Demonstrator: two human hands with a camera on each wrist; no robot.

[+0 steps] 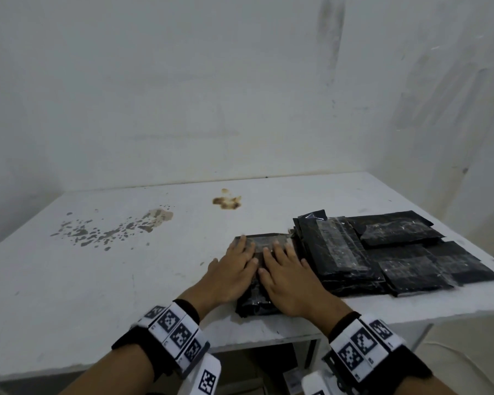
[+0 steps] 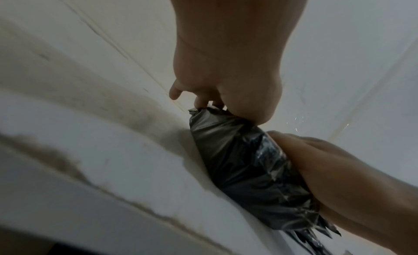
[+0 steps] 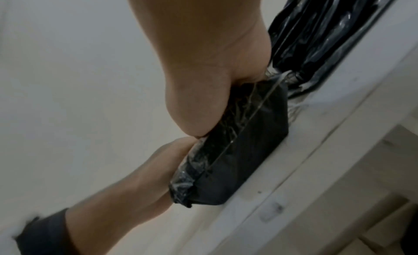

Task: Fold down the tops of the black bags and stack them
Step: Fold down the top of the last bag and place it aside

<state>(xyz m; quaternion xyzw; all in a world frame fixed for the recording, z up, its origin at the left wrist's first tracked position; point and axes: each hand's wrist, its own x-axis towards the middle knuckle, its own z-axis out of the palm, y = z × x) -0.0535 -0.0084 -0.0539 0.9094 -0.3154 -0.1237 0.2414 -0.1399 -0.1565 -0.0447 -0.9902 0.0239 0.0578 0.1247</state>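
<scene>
A black plastic bag (image 1: 264,241) lies flat near the front edge of the white table (image 1: 111,280). My left hand (image 1: 237,266) and right hand (image 1: 285,269) rest side by side on it, palms down and fingers straight, pressing it against the table. Their fingertips reach the folded strip at its far end. In the left wrist view the left hand (image 2: 226,66) presses the bag (image 2: 244,160) beside the right hand (image 2: 339,173). The right wrist view shows the right hand (image 3: 203,71) on the same bag (image 3: 244,151). Most of the bag's middle is hidden under the palms.
A loose pile of several black bags (image 1: 388,252) covers the table's right side, touching the pressed bag. Brown and grey stains (image 1: 227,201) mark the far and left tabletop. White walls close off the back and right. The front edge runs just below my wrists.
</scene>
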